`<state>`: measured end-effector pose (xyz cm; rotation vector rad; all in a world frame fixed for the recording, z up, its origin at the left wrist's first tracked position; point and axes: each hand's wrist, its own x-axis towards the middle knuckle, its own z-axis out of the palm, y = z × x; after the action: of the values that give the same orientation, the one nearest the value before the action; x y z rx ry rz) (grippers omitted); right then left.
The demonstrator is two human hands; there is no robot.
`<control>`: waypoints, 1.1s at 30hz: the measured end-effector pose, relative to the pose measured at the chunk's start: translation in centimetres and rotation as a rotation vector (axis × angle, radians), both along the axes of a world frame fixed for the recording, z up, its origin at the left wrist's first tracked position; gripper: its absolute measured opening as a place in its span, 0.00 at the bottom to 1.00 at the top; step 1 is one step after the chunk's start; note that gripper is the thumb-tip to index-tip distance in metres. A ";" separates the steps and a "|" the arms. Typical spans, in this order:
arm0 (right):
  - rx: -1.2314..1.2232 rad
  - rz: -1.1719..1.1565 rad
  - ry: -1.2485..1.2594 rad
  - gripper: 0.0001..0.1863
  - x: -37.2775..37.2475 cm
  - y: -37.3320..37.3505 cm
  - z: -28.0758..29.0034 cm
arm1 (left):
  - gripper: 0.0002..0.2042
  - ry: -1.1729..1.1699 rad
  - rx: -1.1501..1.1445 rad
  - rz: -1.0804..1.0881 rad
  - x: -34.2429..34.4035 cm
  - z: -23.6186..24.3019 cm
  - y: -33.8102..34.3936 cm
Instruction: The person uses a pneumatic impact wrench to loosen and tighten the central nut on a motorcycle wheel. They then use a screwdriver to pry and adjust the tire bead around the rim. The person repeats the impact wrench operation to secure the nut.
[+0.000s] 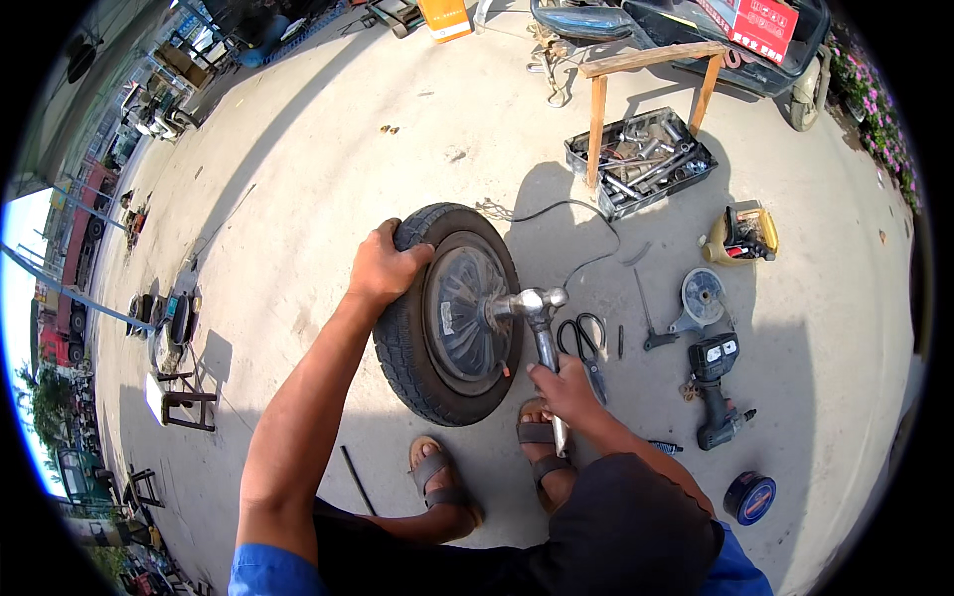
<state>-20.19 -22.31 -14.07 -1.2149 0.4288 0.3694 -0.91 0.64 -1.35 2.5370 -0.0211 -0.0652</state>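
Observation:
A wheel (465, 323) with a black tyre and a dusty metal hub stands upright on the concrete in front of me. My left hand (390, 264) is closed over the upper left of its tyre, thumb toward the rim. In my right hand (564, 387) is a metal ball-peen hammer (546, 348), gripped by its handle. The hammer head is at the middle of the hub, by the axle end; I cannot tell if it touches. A dark cable runs on the ground behind the wheel. My sandalled feet are just below the wheel.
On the right lie black-handled scissors (586, 346), a metal disc-shaped part (704, 296), a cordless power tool (714, 389) and a round tin (749, 498). Farther off are a yellow cut-open container (719, 248), a black crate (644, 203) of tools and a wooden frame (651, 60). A small stool (187, 397) stands left.

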 end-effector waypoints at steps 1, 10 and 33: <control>0.024 -0.007 0.018 0.13 0.1 -0.3 0.5 | 0.38 0.025 0.017 -0.006 0.2 0.1 0.0; -0.122 0.091 -0.032 0.13 0.3 -0.1 0.2 | 0.34 0.066 -0.045 0.024 0.5 0.8 -0.4; -0.018 -0.125 -0.060 0.13 -2.3 -1.1 -0.8 | 0.26 0.161 -0.205 0.145 0.5 0.1 2.0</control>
<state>-22.45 -23.42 -14.87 -1.2073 0.4548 0.2216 -0.46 2.60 -1.27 2.3142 0.2090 -0.1993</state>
